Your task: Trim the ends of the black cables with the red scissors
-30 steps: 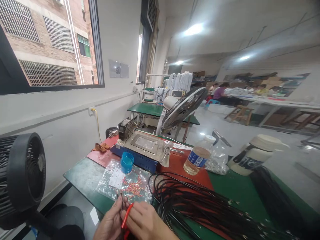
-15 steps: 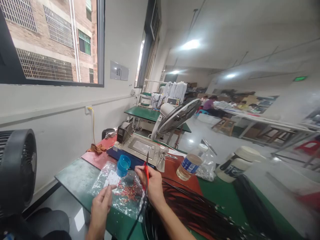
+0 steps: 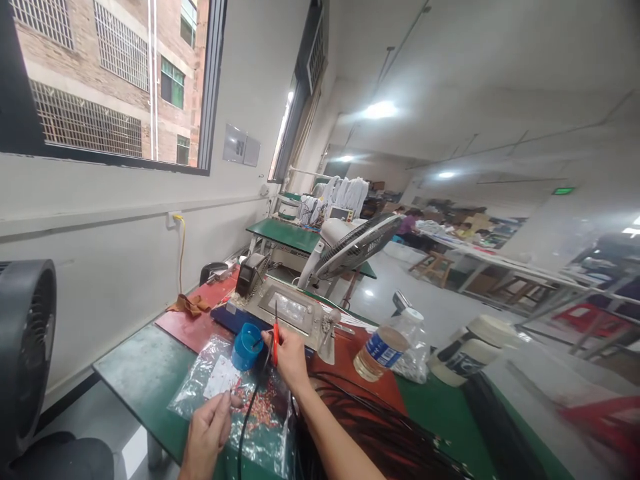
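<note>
My right hand (image 3: 290, 357) is closed around red-handled scissors (image 3: 275, 343), their dark blades pointing up. The same hand also grips a black cable (image 3: 249, 407), which hangs down past the table's front. The cable's end is at the blue cup (image 3: 245, 350); whether it touches the inside is unclear. My left hand (image 3: 211, 421) is closed in a pinch over a clear plastic bag (image 3: 193, 393), left of the cable; what its fingertips hold, if anything, is too small to make out. Small red and orange scraps (image 3: 260, 408) and a white label (image 3: 221, 378) lie on the bag.
A bundle of black cables (image 3: 350, 427) lies to the right. Behind the cup sits a metal-topped machine (image 3: 285, 303). A bottle of pale liquid (image 3: 380, 352), a white jug (image 3: 470, 350) and a tilted fan (image 3: 357, 247) stand beyond. Another fan (image 3: 30, 347) is at left.
My right hand has moved left with the scissors and cable, bringing the cable's end to the blue cup. My left hand has shifted slightly down and right, still pinched. The view has turned slightly.
</note>
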Available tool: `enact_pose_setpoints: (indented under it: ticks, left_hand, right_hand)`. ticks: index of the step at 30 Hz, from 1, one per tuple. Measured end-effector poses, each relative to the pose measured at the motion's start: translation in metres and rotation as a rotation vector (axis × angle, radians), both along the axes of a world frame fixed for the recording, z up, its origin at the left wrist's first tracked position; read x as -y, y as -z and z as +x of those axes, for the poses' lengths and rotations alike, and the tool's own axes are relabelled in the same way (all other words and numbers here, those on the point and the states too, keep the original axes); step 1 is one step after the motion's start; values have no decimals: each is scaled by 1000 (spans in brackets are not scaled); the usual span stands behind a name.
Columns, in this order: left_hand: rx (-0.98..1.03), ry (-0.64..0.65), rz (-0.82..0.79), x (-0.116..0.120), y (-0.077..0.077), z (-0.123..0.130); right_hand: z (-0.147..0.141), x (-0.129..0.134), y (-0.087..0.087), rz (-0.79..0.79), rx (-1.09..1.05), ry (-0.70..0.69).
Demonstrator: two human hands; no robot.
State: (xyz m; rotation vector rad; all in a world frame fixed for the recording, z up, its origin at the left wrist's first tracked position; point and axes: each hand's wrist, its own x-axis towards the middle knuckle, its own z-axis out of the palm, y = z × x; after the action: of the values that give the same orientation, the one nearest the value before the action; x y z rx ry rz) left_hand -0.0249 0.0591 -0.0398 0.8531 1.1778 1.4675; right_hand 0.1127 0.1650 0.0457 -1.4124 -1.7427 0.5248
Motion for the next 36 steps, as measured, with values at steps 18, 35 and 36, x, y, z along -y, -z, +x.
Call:
enact_pose_setpoints:
  ticks: [18,35,36]
  left_hand:
    - [23,-2,-12,-2,2,1]
    - [-9,19,-29,-3,9,-2]
    - [-15,22,-30,-4,11,-2]
  right_hand:
    - [4,-3,-17,25,93,30]
    - [57,-65,-71,61,274,247]
    - [56,-66,-70,52,285,250]
